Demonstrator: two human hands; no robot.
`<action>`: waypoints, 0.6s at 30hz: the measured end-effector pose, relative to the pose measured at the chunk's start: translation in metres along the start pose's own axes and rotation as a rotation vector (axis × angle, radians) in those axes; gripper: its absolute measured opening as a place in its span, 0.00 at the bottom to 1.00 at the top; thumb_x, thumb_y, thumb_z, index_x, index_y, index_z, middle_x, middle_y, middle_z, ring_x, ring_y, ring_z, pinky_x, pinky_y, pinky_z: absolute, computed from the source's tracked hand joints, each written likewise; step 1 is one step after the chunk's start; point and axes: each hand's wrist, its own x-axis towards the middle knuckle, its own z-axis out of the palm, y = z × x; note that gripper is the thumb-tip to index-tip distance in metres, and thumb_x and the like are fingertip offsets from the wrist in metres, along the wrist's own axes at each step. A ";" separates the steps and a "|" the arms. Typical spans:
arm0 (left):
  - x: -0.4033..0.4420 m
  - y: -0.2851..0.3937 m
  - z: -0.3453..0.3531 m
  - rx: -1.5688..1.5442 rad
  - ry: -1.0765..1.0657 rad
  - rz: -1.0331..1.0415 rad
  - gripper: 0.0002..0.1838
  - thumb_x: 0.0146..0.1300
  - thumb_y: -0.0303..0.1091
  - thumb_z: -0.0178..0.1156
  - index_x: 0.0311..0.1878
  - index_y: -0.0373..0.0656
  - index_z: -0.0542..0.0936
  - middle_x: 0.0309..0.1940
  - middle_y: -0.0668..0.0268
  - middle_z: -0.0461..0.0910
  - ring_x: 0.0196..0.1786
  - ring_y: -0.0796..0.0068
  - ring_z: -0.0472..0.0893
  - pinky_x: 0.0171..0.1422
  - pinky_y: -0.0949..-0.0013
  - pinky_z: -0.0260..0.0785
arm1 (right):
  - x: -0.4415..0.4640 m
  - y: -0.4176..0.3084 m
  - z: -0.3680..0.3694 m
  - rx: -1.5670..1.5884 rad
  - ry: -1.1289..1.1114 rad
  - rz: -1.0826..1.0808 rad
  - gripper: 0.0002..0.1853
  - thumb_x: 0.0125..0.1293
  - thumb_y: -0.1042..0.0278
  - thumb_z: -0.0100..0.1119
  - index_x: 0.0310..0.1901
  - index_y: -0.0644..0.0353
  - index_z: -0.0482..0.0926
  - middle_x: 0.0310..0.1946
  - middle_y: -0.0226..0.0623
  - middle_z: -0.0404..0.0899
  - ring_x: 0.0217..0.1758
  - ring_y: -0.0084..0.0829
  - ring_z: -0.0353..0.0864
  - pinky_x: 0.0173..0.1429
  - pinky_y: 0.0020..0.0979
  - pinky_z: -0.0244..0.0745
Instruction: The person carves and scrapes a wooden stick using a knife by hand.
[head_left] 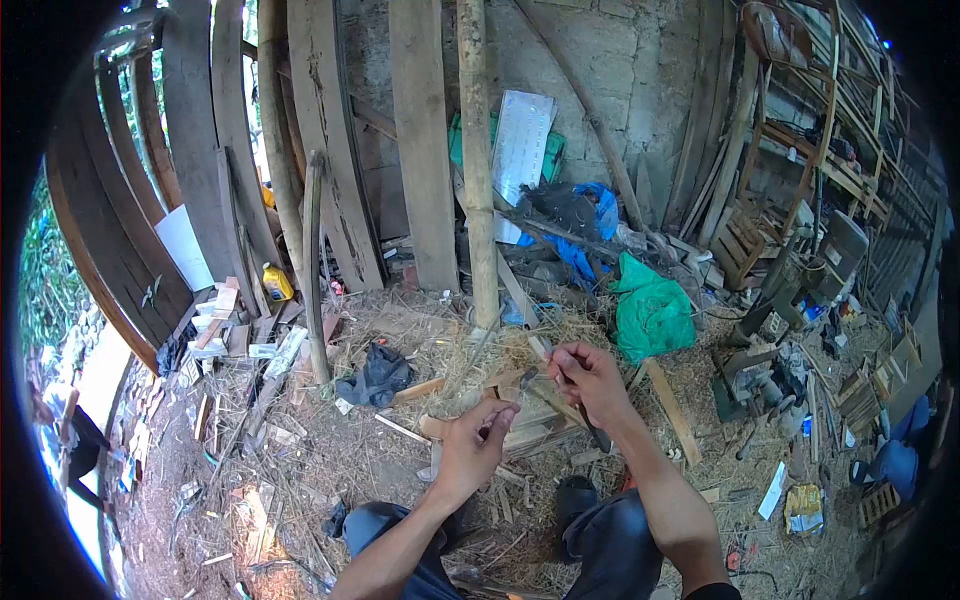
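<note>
My right hand [590, 382] is closed, its fingers curled around a slim pale piece [541, 348] that sticks out at the upper left. Just below that, a small dark tip [528, 378] shows beside the fingers; I cannot tell whether it belongs to the same thing. My left hand [474, 442] is lower and to the left, thumb and fingers pinched together. Whatever is between them is too small to name. Beyond the hands, pieces of wood [540, 437] lie on the ground. A dark, narrow object [598, 436] shows under my right wrist.
A bamboo pole [477, 180] stands upright ahead, with planks [420, 140] leaning to its left. A green sack [650, 312] lies beyond my right hand, a black plastic bag [376, 376] to the left. Scrap wood and a machine-like metal object [800, 285] crowd the right.
</note>
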 end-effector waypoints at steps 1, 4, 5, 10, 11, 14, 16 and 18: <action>-0.001 -0.001 0.000 0.021 0.000 0.025 0.08 0.67 0.30 0.54 0.43 0.37 0.78 0.27 0.67 0.78 0.31 0.84 0.72 0.36 0.76 0.66 | -0.001 -0.001 0.000 0.016 -0.011 0.007 0.09 0.69 0.68 0.52 0.43 0.65 0.75 0.25 0.28 0.75 0.19 0.13 0.60 0.23 0.16 0.55; -0.001 -0.001 0.000 -0.003 -0.012 0.005 0.08 0.67 0.31 0.54 0.43 0.37 0.78 0.25 0.71 0.75 0.30 0.85 0.70 0.34 0.77 0.63 | -0.009 -0.004 0.011 0.017 -0.068 0.047 0.09 0.69 0.66 0.53 0.43 0.64 0.75 0.25 0.28 0.75 0.19 0.13 0.60 0.22 0.17 0.55; -0.001 -0.001 -0.002 -0.042 -0.032 -0.043 0.08 0.68 0.32 0.54 0.43 0.38 0.78 0.24 0.72 0.73 0.29 0.86 0.69 0.33 0.77 0.62 | -0.012 -0.004 0.015 0.012 -0.107 0.080 0.09 0.69 0.66 0.53 0.43 0.64 0.75 0.25 0.28 0.75 0.18 0.14 0.59 0.21 0.18 0.54; 0.005 -0.011 -0.005 -0.225 -0.100 -0.090 0.09 0.68 0.33 0.53 0.42 0.38 0.78 0.23 0.76 0.70 0.27 0.88 0.65 0.32 0.79 0.57 | -0.002 0.002 0.005 0.023 -0.094 0.080 0.09 0.68 0.66 0.54 0.43 0.63 0.75 0.25 0.27 0.75 0.17 0.13 0.58 0.20 0.18 0.53; 0.005 -0.012 -0.005 -0.268 -0.115 -0.115 0.09 0.69 0.33 0.53 0.42 0.38 0.78 0.23 0.76 0.70 0.27 0.88 0.65 0.33 0.80 0.57 | -0.002 -0.001 0.005 0.015 -0.069 0.083 0.09 0.68 0.66 0.54 0.41 0.63 0.75 0.26 0.28 0.76 0.17 0.13 0.58 0.19 0.18 0.52; 0.003 -0.010 -0.006 -0.234 -0.121 -0.097 0.09 0.69 0.33 0.53 0.41 0.38 0.78 0.23 0.77 0.70 0.27 0.88 0.65 0.33 0.80 0.57 | 0.005 0.002 -0.006 -0.012 0.022 0.051 0.08 0.68 0.67 0.54 0.40 0.63 0.76 0.27 0.27 0.77 0.17 0.12 0.58 0.19 0.17 0.52; 0.000 -0.018 -0.007 -0.239 -0.127 -0.061 0.09 0.68 0.33 0.53 0.42 0.38 0.78 0.23 0.77 0.70 0.27 0.88 0.64 0.31 0.80 0.56 | 0.009 0.001 -0.025 -0.032 0.093 0.021 0.08 0.68 0.67 0.54 0.40 0.63 0.76 0.27 0.27 0.77 0.16 0.12 0.58 0.19 0.17 0.52; 0.001 -0.024 -0.010 -0.241 -0.131 -0.019 0.09 0.68 0.33 0.54 0.42 0.39 0.79 0.23 0.77 0.69 0.26 0.89 0.63 0.30 0.81 0.55 | 0.014 -0.012 -0.046 0.149 0.359 -0.125 0.06 0.68 0.69 0.53 0.40 0.61 0.76 0.27 0.26 0.76 0.17 0.12 0.59 0.19 0.17 0.53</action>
